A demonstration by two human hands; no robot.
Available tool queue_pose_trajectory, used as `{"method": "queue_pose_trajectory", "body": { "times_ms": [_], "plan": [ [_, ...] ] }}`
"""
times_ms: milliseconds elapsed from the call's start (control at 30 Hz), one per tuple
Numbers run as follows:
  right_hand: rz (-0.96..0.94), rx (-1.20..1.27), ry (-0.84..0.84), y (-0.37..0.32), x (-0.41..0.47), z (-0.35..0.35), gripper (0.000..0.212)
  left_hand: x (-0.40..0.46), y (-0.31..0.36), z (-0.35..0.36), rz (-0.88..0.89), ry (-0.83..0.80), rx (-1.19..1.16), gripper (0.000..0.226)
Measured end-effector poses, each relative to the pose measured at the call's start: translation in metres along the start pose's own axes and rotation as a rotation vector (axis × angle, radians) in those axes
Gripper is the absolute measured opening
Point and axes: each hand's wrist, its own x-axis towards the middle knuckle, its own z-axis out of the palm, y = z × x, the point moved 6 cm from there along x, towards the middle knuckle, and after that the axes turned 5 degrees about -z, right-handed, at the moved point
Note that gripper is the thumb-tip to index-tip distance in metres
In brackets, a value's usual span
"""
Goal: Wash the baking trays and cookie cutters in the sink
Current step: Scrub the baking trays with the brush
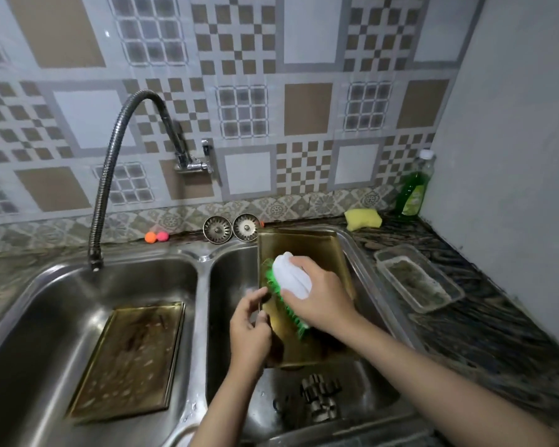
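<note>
Gold-coloured metal shows twice: one rectangular baking tray (307, 250) is propped aslant in the right basin of the stainless steel double sink (204, 285), its far end leaned on the rim, seemingly so that its face is offered to the brush. A white-handled scrubbing brush with green bristles (288, 285) is gripped by the right hand (320, 298), fingers curled over its back, and is pressed bristles-down onto the tray. The tray's left edge is pinched by the left hand (249, 327), thumb and fingers closed on it, presumably to keep it from sliding under the scrubbing. A second gold-coloured baking tray (126, 359), streaked with residue, is laid flat in the left basin, apparently awaiting its turn. Small metal cookie cutters (320, 398) are heaped on the floor of the right basin, near the viewer and below the tray. On the dark patterned worktop (481, 333), to the right, a yellow sponge (362, 219) and a green bottle of washing-up liquid (413, 188) are kept within reach.
</note>
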Motion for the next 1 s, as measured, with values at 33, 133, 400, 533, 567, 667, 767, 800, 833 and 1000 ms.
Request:
{"method": "queue_pose_trajectory", "body": {
  "times_ms": [33, 133, 400, 533, 567, 667, 767, 800, 833, 1000],
  "plan": [
    [0.001, -0.073, -0.006, -0.002, 0.005, 0.001, 0.058, -0.003, -0.001, -0.005, 0.001, -0.003, 0.007, 0.049],
    [0.137, -0.097, 0.136, 0.008, 0.024, -0.014, 0.062, -0.014, -0.007, -0.016, -0.01, -0.036, 0.002, 0.049],
    [-0.115, -0.102, -0.081, -0.027, -0.004, 0.026, 0.058, -0.004, 0.004, -0.043, 0.006, 0.064, -0.061, 0.039],
    [0.053, -0.109, 0.081, 0.002, 0.029, -0.011, 0.061, -0.011, 0.005, -0.036, 0.019, 0.075, -0.058, 0.039],
    [0.056, -0.084, 0.115, -0.001, 0.028, -0.012, 0.061, -0.013, 0.007, -0.031, 0.025, 0.068, -0.05, 0.037],
    [-0.061, -0.007, 0.057, -0.025, -0.001, 0.009, 0.061, -0.005, 0.016, -0.026, 0.053, 0.091, -0.061, 0.031],
    [-0.195, -0.053, -0.103, -0.03, -0.029, 0.021, 0.062, 0.009, 0.02, -0.039, 0.033, 0.167, -0.104, 0.03],
    [-0.173, -0.072, -0.09, -0.02, -0.021, 0.014, 0.062, 0.011, 0.02, -0.043, 0.035, 0.185, -0.105, 0.031],
    [-0.132, -0.092, -0.05, -0.009, -0.009, 0.005, 0.061, 0.011, 0.022, -0.046, 0.044, 0.186, -0.093, 0.031],
    [0.001, -0.073, 0.179, -0.011, 0.037, -0.028, 0.063, -0.004, 0.029, -0.013, 0.081, 0.076, -0.043, 0.034]
  ]
}}
